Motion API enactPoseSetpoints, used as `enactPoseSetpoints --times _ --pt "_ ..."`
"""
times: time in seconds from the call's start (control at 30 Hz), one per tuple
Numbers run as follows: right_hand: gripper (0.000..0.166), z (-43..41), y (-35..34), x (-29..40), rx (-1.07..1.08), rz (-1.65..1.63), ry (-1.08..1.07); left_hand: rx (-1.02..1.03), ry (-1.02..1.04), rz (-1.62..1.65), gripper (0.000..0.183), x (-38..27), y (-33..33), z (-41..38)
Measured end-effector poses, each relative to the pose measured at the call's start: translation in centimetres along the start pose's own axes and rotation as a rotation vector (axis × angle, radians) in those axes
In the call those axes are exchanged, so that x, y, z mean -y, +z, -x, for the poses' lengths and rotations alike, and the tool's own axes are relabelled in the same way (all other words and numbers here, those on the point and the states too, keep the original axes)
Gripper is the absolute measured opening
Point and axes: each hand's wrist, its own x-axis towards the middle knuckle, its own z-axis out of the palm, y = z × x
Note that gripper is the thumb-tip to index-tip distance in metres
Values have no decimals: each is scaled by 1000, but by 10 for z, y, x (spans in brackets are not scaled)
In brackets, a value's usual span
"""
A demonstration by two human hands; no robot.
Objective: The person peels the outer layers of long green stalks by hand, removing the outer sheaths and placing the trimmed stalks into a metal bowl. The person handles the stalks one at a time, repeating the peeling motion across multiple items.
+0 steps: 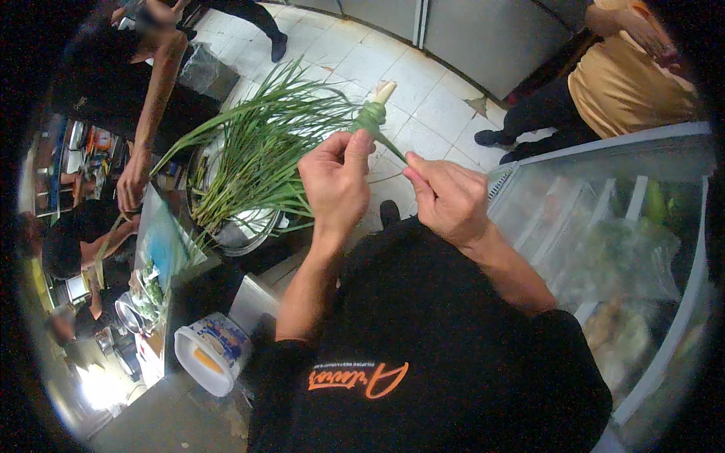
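A knotted lemongrass bundle (371,116) sits in my left hand (338,181), its pale cut stalk end pointing up and away from me. Green blades are wound around the stalk just above my thumb. Between the thumb and fingers of my right hand (450,195) is the tapering leaf end of that bundle, stretched taut from the wrapped part. Just left of my hands, a large heap of long green leaves (249,153) spreads over a round metal basin (241,249). Its tips reach behind my left hand.
To my right stands a glass-fronted display chiller (589,153) with bagged produce inside. A white plastic tub (184,354) is at lower left. One person (133,170) reaches across at left; another person (628,85) stands at upper right. White floor tiles (362,56) lie ahead.
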Motion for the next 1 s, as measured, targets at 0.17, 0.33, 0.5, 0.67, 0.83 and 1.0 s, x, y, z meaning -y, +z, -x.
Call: enactPoseSetpoints --times 0.17,0.33,0.5,0.67,0.83,1.0 --pt "10 -4 -16 -15 81 -425 319 123 -409 648 26 -14 -1 7" --pt "9 -16 -32 -34 463 -798 397 435 -363 800 27 -13 -11 17" --pt "7 -52 -53 -31 792 -622 53 850 -84 216 31 -18 -29 12" --pt "8 -46 -50 0 612 -74 -41 567 139 -566 30 -25 -23 9" --pt "11 -10 -16 12 130 -38 46 86 62 -389 31 -2 -1 16" --pt "7 2 1 5 33 -390 285 -56 -181 282 28 4 4 19"
